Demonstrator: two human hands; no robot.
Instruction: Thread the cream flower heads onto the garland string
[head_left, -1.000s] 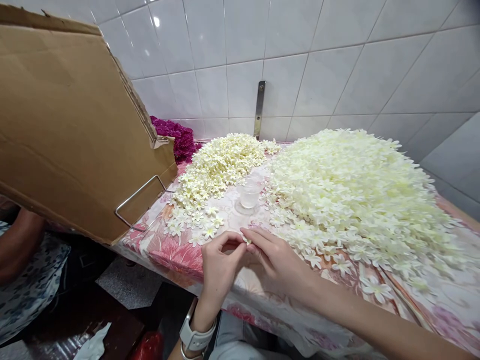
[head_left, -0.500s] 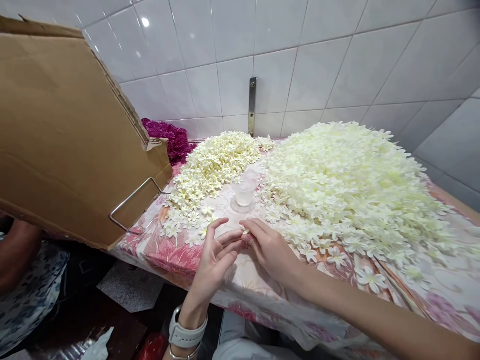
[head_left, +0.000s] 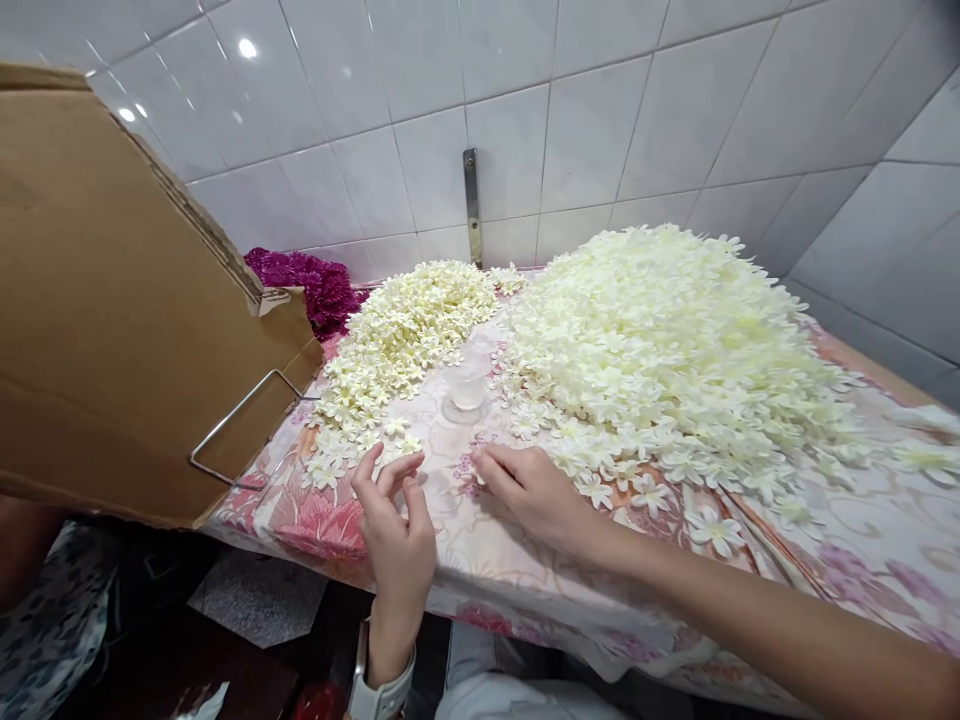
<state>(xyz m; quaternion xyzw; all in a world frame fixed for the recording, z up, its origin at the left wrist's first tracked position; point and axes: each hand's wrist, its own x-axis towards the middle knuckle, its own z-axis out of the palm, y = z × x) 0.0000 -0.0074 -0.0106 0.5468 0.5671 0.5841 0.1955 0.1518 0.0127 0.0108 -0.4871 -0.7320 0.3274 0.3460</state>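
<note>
My left hand (head_left: 399, 530), with a white watch on its wrist, hovers at the table's front edge. Its fingers are apart and half bent, with nothing visible in them. To its right my right hand (head_left: 534, 496) is low over the tablecloth, thumb and fingers pinched together; whatever they hold is hidden. Just beyond both hands stands a small clear plastic cup (head_left: 466, 388). A smaller heap of cream artificial flowers (head_left: 420, 315) lies behind my left hand. The larger heap of white artificial flowers (head_left: 660, 340) spreads beyond my right hand, with loose blossoms along its near edge.
A big cardboard box (head_left: 127, 300) leans at the left, a bent metal wire frame (head_left: 232, 420) at its lower corner. Purple flowers (head_left: 319, 290) sit behind it. White tiles and a metal bracket (head_left: 472, 205) back the floral tablecloth (head_left: 487, 560). Another person's patterned clothing (head_left: 56, 610) shows lower left.
My hands have moved apart: the left drew back to the left and toward me, and its fingers lifted. My right hand stays pinched near the cup. The whole view has turned slightly right.
</note>
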